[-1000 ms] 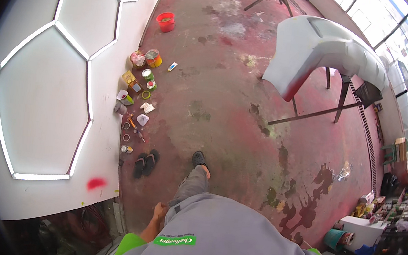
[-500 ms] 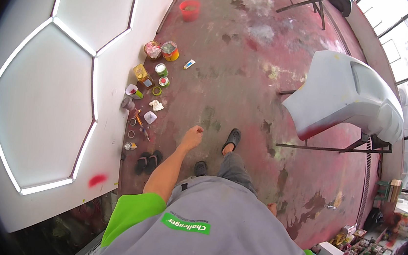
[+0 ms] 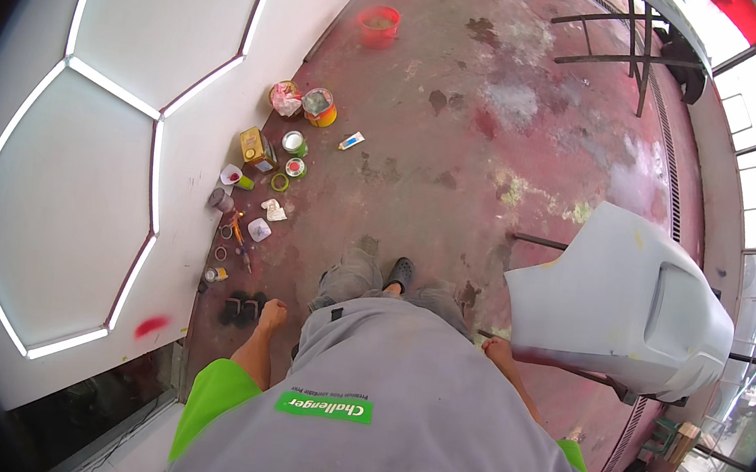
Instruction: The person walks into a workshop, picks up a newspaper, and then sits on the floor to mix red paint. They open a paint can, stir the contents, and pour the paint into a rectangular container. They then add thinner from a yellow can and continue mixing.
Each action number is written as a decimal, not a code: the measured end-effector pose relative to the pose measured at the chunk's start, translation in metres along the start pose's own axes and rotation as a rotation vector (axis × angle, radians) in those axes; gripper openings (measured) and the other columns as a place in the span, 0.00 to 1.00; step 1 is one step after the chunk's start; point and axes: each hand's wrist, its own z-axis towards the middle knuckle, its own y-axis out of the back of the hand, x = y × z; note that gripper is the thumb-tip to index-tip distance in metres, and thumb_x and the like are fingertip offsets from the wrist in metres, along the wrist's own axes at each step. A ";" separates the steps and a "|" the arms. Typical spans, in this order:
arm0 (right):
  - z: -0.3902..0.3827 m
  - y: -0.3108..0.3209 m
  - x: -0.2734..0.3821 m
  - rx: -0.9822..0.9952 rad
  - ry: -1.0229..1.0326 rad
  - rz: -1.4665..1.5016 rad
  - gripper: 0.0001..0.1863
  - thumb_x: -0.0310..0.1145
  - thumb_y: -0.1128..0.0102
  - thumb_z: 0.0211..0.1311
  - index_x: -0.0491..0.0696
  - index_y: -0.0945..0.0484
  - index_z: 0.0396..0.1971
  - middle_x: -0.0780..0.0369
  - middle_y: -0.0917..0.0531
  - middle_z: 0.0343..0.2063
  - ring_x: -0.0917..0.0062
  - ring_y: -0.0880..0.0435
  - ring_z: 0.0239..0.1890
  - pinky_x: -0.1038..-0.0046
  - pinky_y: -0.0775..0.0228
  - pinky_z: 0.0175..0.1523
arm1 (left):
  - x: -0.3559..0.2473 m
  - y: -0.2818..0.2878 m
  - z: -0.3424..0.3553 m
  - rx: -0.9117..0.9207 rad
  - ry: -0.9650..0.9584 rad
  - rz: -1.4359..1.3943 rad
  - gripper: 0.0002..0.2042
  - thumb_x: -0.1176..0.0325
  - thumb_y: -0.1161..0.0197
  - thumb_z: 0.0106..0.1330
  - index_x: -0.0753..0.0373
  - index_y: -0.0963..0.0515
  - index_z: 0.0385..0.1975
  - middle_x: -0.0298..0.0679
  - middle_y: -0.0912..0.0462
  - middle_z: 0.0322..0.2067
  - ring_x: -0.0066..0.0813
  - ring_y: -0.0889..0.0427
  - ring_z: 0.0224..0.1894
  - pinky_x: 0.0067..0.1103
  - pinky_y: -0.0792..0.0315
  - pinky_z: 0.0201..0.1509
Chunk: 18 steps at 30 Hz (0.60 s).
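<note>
My left hand (image 3: 273,313) hangs low at my left side, loosely curled, and nothing shows in it. Beside it on the floor is a pair of dark sandals (image 3: 242,308). My right hand (image 3: 496,348) is down at my right side, next to the near corner of a large light-grey bumper-like panel (image 3: 585,301). Its fingers are mostly turned from view. A dark bar end (image 3: 485,334) pokes out just past that hand; whether they touch I cannot tell. The panel rests on a metal stand (image 3: 539,241), mostly hidden beneath it.
Along the left wall, several paint cans (image 3: 294,143), a yellow tin (image 3: 257,149) and a white cup (image 3: 258,229) stand on the stained floor (image 3: 405,148). A blue-and-white tube (image 3: 351,141) lies farther in. A red bucket (image 3: 378,27) and another metal stand (image 3: 636,56) are farther off.
My left hand has dropped back from in front of me to my side. My right hand has come into fuller view. The panel now appears nearer and lower in view as I move forward.
</note>
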 end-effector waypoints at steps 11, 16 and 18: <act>0.191 0.057 0.345 -0.090 0.387 -0.073 0.14 0.29 0.57 0.66 0.44 0.20 0.31 0.61 0.21 0.23 0.72 0.23 0.24 0.67 0.29 0.29 | -0.202 -0.073 0.022 0.081 -0.223 -0.156 0.17 0.66 0.41 0.66 0.70 0.17 0.49 0.56 0.12 0.46 0.50 0.14 0.52 0.34 0.23 0.58; 0.265 0.055 0.389 -0.162 0.461 -0.394 0.13 0.29 0.56 0.67 0.43 0.20 0.36 0.56 0.18 0.28 0.67 0.17 0.29 0.63 0.25 0.37 | -0.252 -0.068 0.090 0.014 -0.116 -0.222 0.18 0.63 0.40 0.66 0.69 0.16 0.50 0.57 0.12 0.46 0.51 0.13 0.51 0.34 0.23 0.57; 0.295 0.083 0.379 -0.178 0.299 -0.403 0.13 0.29 0.56 0.68 0.43 0.21 0.40 0.54 0.17 0.31 0.65 0.16 0.28 0.62 0.24 0.36 | -0.289 -0.050 0.115 -0.001 -0.003 -0.288 0.18 0.63 0.40 0.65 0.69 0.16 0.49 0.56 0.11 0.45 0.50 0.12 0.50 0.34 0.22 0.56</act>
